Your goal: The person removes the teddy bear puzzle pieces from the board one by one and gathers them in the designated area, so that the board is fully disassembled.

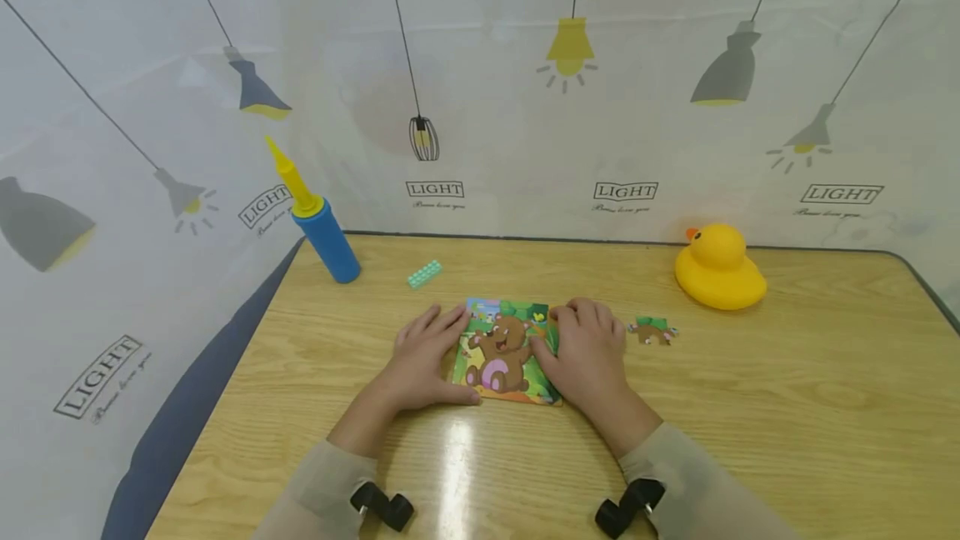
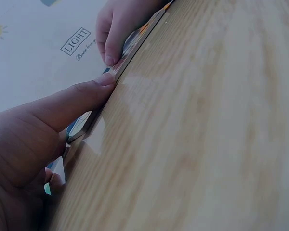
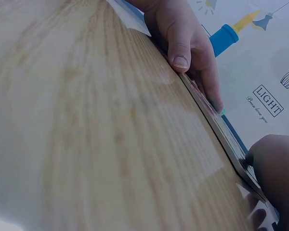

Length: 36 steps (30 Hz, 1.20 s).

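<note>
A small jigsaw puzzle (image 1: 501, 357) showing a brown bear lies flat on the wooden table between both hands. At its left side, my left hand (image 1: 423, 361) touches the edge with extended fingers, its thumb along the near edge. From the right, my right hand (image 1: 592, 352) grips the puzzle's side, thumb on the picture and bent fingers at the far right corner; the hand covers part of that side. A loose puzzle piece (image 1: 653, 331), brown and green, lies just right of the right hand. In the left wrist view the puzzle's thin edge (image 2: 135, 54) appears at table level.
A blue pump (image 1: 328, 242) with a yellow nozzle stands at the back left. Near it lies a mint-green toy brick (image 1: 425, 274). A yellow rubber duck (image 1: 720, 269) sits at the back right. Behind the table (image 1: 787, 407) hangs a lamp-printed cloth (image 1: 495, 140).
</note>
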{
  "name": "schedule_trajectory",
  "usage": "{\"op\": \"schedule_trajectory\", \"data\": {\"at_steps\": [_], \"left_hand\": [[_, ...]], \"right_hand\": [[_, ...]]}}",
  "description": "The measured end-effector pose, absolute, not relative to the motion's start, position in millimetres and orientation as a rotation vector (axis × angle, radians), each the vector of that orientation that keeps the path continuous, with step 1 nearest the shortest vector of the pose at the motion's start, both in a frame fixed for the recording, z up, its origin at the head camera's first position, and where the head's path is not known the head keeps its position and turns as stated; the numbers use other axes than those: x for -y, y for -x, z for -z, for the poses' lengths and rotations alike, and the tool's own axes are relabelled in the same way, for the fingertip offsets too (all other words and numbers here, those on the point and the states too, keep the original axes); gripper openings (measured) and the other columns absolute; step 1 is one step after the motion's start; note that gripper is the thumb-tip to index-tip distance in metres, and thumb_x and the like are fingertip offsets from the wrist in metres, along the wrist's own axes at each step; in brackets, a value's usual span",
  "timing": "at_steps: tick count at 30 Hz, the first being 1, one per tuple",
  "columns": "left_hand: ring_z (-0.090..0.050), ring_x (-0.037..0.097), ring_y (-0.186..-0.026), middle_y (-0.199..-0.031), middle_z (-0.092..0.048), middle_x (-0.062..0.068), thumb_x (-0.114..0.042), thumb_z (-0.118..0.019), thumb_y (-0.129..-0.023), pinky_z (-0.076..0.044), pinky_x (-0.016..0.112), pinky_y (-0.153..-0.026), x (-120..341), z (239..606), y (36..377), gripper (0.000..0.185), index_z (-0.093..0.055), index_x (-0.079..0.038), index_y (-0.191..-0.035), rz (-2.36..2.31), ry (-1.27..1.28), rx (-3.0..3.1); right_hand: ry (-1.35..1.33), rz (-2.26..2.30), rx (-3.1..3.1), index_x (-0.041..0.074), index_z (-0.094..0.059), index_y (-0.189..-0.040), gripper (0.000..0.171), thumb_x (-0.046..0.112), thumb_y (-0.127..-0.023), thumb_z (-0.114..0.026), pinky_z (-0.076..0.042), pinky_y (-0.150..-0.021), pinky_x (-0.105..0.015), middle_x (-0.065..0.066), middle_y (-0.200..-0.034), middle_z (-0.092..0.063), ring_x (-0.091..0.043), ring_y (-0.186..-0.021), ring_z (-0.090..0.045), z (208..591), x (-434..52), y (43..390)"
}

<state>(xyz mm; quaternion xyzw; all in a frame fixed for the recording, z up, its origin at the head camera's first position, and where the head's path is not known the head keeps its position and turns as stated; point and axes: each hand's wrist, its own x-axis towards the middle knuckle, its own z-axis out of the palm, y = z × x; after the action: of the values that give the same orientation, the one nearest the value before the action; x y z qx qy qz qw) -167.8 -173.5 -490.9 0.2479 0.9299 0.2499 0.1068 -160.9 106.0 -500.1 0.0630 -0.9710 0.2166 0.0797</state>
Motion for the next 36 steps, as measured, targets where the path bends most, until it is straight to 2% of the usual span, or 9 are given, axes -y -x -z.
{"op": "schedule_trajectory", "data": {"at_steps": [9, 17, 36], "left_hand": [[-0.006, 0.040, -0.163, -0.178, -0.020, 0.002, -0.068, -0.089, -0.075, -0.008, 0.067, -0.124, 172.9, 493.3, 167.8, 0.127, -0.025, -0.015, -0.171, -0.726, -0.724, -2.757], [-0.005, 0.039, -0.163, -0.178, -0.017, 0.002, -0.068, -0.088, -0.076, -0.007, 0.067, -0.124, 173.6, 496.9, 168.8, 0.126, -0.023, -0.015, -0.171, -0.722, -0.735, -2.746], [-0.003, 0.037, -0.163, -0.178, -0.016, 0.000, -0.068, -0.087, -0.077, -0.007, 0.066, -0.124, 172.7, 492.5, 169.0, 0.127, -0.021, -0.015, -0.171, -0.697, -0.719, -2.741]], "right_hand": [[-0.158, -0.724, 2.921, 0.005, -0.071, -0.130, 0.053, 0.046, -0.097, -0.073, -0.032, -0.105, -0.063, -0.017, -0.138, -0.057, -0.042, -0.135, -0.040, 499.9, -104.8, 161.0], [-0.122, -0.753, 2.981, 0.007, -0.066, -0.135, 0.059, 0.051, -0.097, -0.075, -0.029, -0.107, -0.064, -0.019, -0.141, -0.054, -0.043, -0.138, -0.036, 498.7, -106.8, 160.8], [-0.144, -0.902, 2.955, 0.003, -0.061, -0.134, 0.062, 0.047, -0.096, -0.081, -0.026, -0.109, -0.066, -0.020, -0.146, -0.049, -0.045, -0.139, -0.033, 496.6, -107.7, 163.4]]}}
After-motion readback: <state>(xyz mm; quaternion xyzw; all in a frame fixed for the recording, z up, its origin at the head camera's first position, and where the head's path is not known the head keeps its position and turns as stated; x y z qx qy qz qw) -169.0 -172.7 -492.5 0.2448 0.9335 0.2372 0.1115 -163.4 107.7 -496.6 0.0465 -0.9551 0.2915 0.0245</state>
